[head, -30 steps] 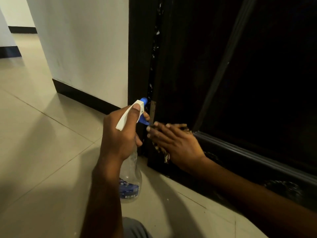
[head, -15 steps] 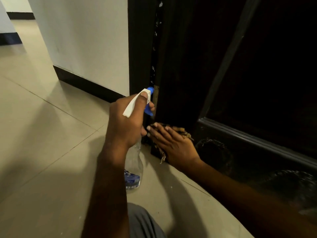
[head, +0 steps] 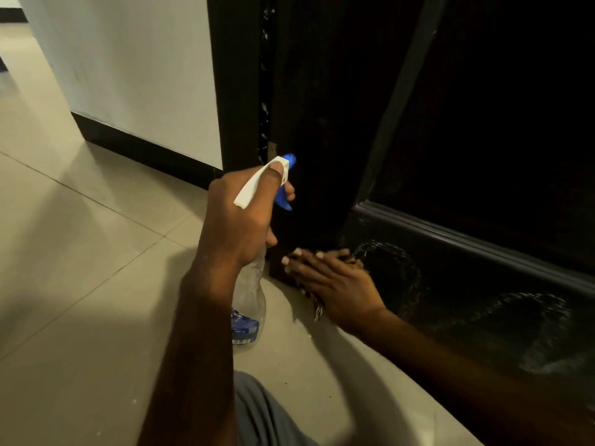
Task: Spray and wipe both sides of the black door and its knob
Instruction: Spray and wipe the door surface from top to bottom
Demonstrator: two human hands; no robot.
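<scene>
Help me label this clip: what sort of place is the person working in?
Probably an indoor hallway of a home or flat: a beige tiled floor, a white painted wall with a black skirting board, and a black panelled wooden door.

The spray bottle (head: 254, 294) hangs left of the cloth (head: 352, 260), which lies on the door (head: 467, 140).

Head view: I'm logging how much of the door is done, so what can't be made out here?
- Knob: nowhere in frame; the head view shows only the lower part of the door.
- Cloth: mostly covered by the right hand; only frayed bits show.
- Spray bottle: neck hidden by the left hand; liquid level unclear.
- Upper door panel: too dark to tell wiped from unwiped; other side faces away.
</scene>
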